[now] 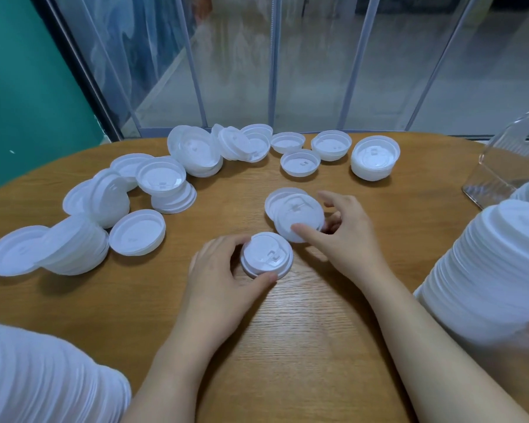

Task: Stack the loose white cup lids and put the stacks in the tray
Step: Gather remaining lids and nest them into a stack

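Note:
My left hand [223, 270] grips a small stack of white lids [264, 253] standing on the wooden table [287, 331], thumb in front and fingers curled round its left side. My right hand [345, 227] pinches a tilted white lid [298, 216] just beyond it, thumb on its top face and fingers behind. A second lid [275, 198] lies partly under that one. Several loose lids [300, 162] and short lid stacks [374, 158] are scattered across the far and left parts of the table.
A tall stack of lids [489, 270] lies at the right edge, another long stack [43, 377] at the lower left. A clear plastic tray [501, 166] stands at the far right. Window frames rise behind the table's far edge.

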`<state>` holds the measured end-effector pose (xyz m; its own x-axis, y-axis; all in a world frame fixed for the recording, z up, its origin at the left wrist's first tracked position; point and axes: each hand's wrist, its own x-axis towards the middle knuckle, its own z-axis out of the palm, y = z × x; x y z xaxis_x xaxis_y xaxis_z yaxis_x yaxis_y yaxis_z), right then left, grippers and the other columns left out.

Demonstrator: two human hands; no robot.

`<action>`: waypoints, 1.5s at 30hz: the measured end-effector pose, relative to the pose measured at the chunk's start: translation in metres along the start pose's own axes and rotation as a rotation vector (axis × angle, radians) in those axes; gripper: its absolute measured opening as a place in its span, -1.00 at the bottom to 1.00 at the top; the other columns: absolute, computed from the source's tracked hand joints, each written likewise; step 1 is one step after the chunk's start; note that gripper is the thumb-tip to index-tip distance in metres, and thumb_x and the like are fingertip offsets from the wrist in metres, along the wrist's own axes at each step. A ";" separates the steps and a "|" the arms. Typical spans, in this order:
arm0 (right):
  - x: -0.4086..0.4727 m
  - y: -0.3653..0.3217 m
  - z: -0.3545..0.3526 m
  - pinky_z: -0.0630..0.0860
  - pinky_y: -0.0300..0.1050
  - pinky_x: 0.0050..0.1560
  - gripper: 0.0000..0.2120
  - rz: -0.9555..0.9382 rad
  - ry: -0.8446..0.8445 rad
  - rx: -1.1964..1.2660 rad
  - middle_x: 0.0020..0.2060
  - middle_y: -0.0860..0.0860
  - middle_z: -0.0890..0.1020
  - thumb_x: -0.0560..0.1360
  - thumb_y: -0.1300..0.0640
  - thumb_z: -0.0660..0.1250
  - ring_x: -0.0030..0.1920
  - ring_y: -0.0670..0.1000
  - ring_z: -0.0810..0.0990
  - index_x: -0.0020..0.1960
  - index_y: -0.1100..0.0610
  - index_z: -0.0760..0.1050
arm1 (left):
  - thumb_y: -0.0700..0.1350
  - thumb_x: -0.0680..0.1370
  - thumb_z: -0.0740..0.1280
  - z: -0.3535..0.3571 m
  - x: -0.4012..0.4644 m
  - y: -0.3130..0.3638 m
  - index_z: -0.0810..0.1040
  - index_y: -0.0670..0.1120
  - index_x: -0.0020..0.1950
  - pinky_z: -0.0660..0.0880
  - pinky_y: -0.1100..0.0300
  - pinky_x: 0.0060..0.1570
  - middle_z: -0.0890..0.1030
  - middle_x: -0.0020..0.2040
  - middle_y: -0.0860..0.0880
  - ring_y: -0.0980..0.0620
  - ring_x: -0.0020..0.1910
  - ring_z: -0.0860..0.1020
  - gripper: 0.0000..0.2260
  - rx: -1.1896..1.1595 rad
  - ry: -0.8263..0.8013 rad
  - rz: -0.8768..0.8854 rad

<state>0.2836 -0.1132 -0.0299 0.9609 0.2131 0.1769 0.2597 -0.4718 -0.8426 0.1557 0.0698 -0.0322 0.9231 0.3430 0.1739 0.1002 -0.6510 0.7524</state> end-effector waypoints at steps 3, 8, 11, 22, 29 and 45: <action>-0.003 0.001 -0.001 0.40 -0.55 -0.04 -0.38 -0.054 -0.031 -0.002 0.15 -0.12 0.48 0.32 -0.03 0.65 -0.04 -0.35 0.52 0.28 -0.22 0.45 | 0.12 0.33 0.62 0.000 -0.001 0.004 0.48 0.35 0.13 0.40 0.03 0.38 0.53 0.11 0.37 0.24 0.25 0.45 -0.53 -0.019 0.007 -0.014; -0.001 0.011 0.001 0.41 -0.45 0.04 -0.33 -0.105 -0.054 -0.082 0.12 -0.12 0.51 0.32 -0.04 0.63 0.00 -0.21 0.53 0.37 -0.15 0.47 | 0.13 0.33 0.62 0.004 0.000 0.001 0.51 0.31 0.14 0.38 0.03 0.40 0.54 0.11 0.36 0.23 0.29 0.45 -0.54 0.005 0.019 0.012; -0.001 0.011 0.003 0.46 -0.24 0.13 -0.30 -0.110 -0.044 -0.114 0.09 -0.10 0.51 0.33 -0.06 0.61 0.02 -0.14 0.54 0.42 -0.04 0.49 | 0.19 0.33 0.60 0.006 0.002 -0.002 0.55 0.17 0.24 0.21 0.15 0.46 0.50 0.16 0.32 0.23 0.43 0.31 -0.48 0.074 0.043 -0.003; -0.006 0.003 -0.002 0.48 -0.43 -0.10 -0.51 -0.161 0.110 0.026 0.01 -0.10 0.58 0.37 -0.07 0.62 -0.09 -0.15 0.60 0.25 -0.12 0.58 | 0.25 0.34 0.56 0.007 0.003 -0.003 0.62 0.11 0.30 0.18 0.26 0.38 0.46 0.23 0.30 0.27 0.34 0.31 -0.43 0.124 0.039 0.016; -0.018 -0.003 0.010 0.43 -0.38 -0.07 -0.47 -0.249 -0.164 -0.021 0.05 -0.17 0.55 0.34 -0.16 0.58 -0.03 -0.12 0.55 0.25 0.00 0.60 | 0.27 0.32 0.55 0.008 0.003 -0.004 0.58 0.13 0.33 0.19 0.16 0.47 0.47 0.29 0.28 0.23 0.41 0.28 -0.39 0.157 0.037 0.019; -0.018 -0.005 0.002 0.48 -0.11 0.18 -0.34 -0.238 -0.378 -0.160 0.10 -0.23 0.46 0.29 -0.28 0.55 0.06 -0.26 0.46 0.35 -0.18 0.55 | 0.24 0.33 0.57 0.006 0.002 0.001 0.55 0.17 0.33 0.15 0.30 0.33 0.42 0.16 0.39 0.27 0.33 0.30 -0.40 0.174 0.049 0.010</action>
<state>0.2648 -0.1125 -0.0298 0.7784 0.6136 0.1327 0.5081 -0.4918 -0.7071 0.1596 0.0656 -0.0346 0.9058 0.3654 0.2145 0.1578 -0.7607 0.6296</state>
